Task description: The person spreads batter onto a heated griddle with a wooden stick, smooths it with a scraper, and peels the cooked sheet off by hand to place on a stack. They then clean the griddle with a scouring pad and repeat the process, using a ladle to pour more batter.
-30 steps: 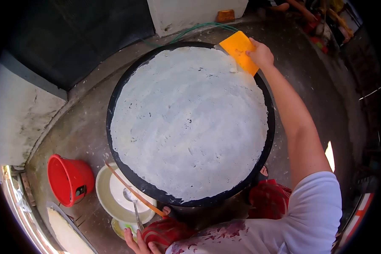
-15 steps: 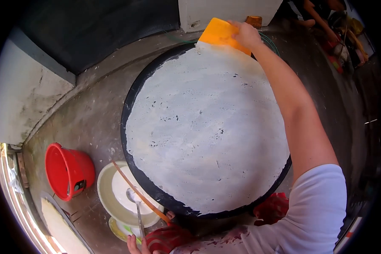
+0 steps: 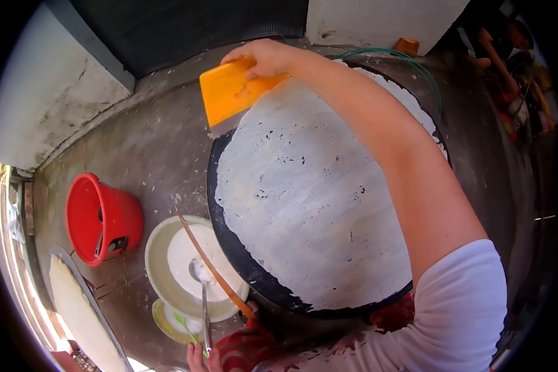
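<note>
My right hand [image 3: 263,59] grips an orange scraper [image 3: 232,90] by its upper edge. The scraper's whitened lower edge meets the far left rim of a large round black griddle [image 3: 260,279]. A thin white layer of batter [image 3: 310,204], pitted with small dark holes, covers most of the griddle. At the bottom, my left hand [image 3: 198,358] is partly cut off by the frame, its fingers closed about the handle end of a metal ladle [image 3: 204,304]. The ladle's head rests in white batter inside a pale basin [image 3: 158,273]. A thin brown stick [image 3: 211,263] lies across the basin.
A red bucket [image 3: 121,214] stands left of the basin. Under the basin sits a yellowish dish [image 3: 167,325] with a green-handled utensil. A green hose [image 3: 409,56] curves behind the griddle. A long pale board [image 3: 80,310] lies lower left. Other people [image 3: 508,68] are at upper right.
My right hand has swept the scraper leftward along the griddle's far edge, and its forearm now crosses above the griddle. The view has shifted a little. My left hand stays by the ladle handle.
</note>
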A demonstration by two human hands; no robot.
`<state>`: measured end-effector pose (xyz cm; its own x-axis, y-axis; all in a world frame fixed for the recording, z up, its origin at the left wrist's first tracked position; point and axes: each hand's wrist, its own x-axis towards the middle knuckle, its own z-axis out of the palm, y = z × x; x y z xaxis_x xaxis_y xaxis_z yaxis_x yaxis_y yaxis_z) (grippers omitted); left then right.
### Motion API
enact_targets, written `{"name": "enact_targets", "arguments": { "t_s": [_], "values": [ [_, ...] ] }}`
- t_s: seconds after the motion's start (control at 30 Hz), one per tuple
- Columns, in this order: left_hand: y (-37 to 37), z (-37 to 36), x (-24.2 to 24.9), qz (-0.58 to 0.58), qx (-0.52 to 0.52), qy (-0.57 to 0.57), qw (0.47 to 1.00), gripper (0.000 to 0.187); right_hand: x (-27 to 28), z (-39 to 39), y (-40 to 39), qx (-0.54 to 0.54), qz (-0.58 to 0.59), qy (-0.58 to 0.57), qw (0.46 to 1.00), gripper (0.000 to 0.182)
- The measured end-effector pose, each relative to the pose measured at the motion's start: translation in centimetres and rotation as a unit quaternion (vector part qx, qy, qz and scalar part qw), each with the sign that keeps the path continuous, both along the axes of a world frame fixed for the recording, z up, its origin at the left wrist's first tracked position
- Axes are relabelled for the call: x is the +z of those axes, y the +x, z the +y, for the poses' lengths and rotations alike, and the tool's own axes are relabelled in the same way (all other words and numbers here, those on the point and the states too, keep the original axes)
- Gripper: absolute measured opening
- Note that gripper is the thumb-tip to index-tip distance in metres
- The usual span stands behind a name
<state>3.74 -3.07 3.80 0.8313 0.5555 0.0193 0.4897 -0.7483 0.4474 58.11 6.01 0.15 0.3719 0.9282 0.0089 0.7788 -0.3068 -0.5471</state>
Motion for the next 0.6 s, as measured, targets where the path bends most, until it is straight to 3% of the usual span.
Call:
{"name": "enact_targets", "arguments": {
  "t_s": [0.13,0.23,0.27,0.3,0.33,0.37,0.43,0.47,0.5,0.53,0.6],
  "values": [
    [-0.9,-0.5,0.5,-0.037,0.005,0.012,0.999,0.051,-0.2,3.3,-9.1,0.262,0.034,-0.018,0.964,0.049],
    [-1.9,-0.8,0.9,-0.054,0.001,0.017,0.998,0.051,-0.8,1.1,-19.6,0.504,0.019,-0.071,0.861,0.045],
    [-2.6,-1.0,0.9,-0.054,0.001,0.023,0.998,0.051,0.2,-1.4,-23.5,0.556,-0.046,-0.08,0.826,0.044],
    [-3.2,-1.3,1.1,-0.055,0.002,0.026,0.998,0.051,0.6,-3.8,-26.8,0.591,-0.066,-0.033,0.803,0.032],
    [-3.7,-1.6,1.4,-0.062,0.01,0.019,0.998,0.051,1.1,-6.3,-30.0,0.632,-0.134,-0.07,0.76,0.018],
    [-4.4,-1.9,1.6,-0.067,0.017,0.012,0.998,0.051,2.1,-9.2,-31.9,0.645,-0.104,-0.072,0.754,0.01],
    [-6.0,-2.3,1.8,-0.062,0.018,0.016,0.998,0.05,3.2,-13.7,-34.7,0.671,-0.121,-0.081,0.727,0.009],
    [-6.6,-2.4,2.0,-0.058,0.022,0.006,0.998,0.051,3.3,-15.4,-35.2,0.669,-0.126,-0.078,0.729,0.009],
    [-7.1,-2.6,2.4,-0.053,0.025,-0.005,0.998,0.052,2.9,-17.0,-35.7,0.601,-0.1,-0.025,0.793,0.011],
    [-6.5,-2.9,3.1,-0.088,0.026,0.082,0.992,0.039,3.5,-18.5,-36.2,0.526,-0.07,0.028,0.847,0.013],
    [-8.2,-3.1,2.2,-0.088,0.017,0.064,0.994,0.041,5.2,-21.0,-35.2,0.394,-0.087,-0.018,0.915,0.018]
  ]
}}
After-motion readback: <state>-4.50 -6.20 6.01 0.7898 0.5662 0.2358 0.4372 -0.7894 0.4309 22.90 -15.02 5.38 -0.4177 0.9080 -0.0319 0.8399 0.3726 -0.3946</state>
